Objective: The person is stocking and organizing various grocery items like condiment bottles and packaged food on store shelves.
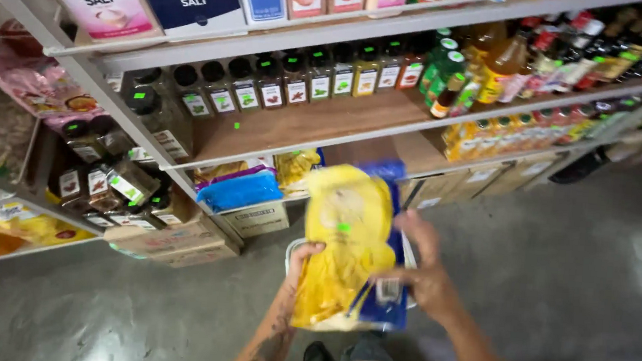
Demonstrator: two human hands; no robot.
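The person stands before a store shelf (318,123) and holds two flat packets together at waist height above the concrete floor (557,283). The left hand (304,257) is closed around the lower left edge of the yellow packet (343,243), fingers curled over its front. The right hand (421,268) grips the right side, pinching the blue packet (387,304) that lies just behind the yellow one and partly hidden by it (only its right edge and a top corner show). Both packets are well apart from the shelf and tilted slightly. As far as progress can be judged, the packets are in hand and not yet set anywhere; the cardboard box (257,217) on the low shelf already carries similar blue and yellow packets, and a row of dark-capped spice jars (298,79) lines the board above.
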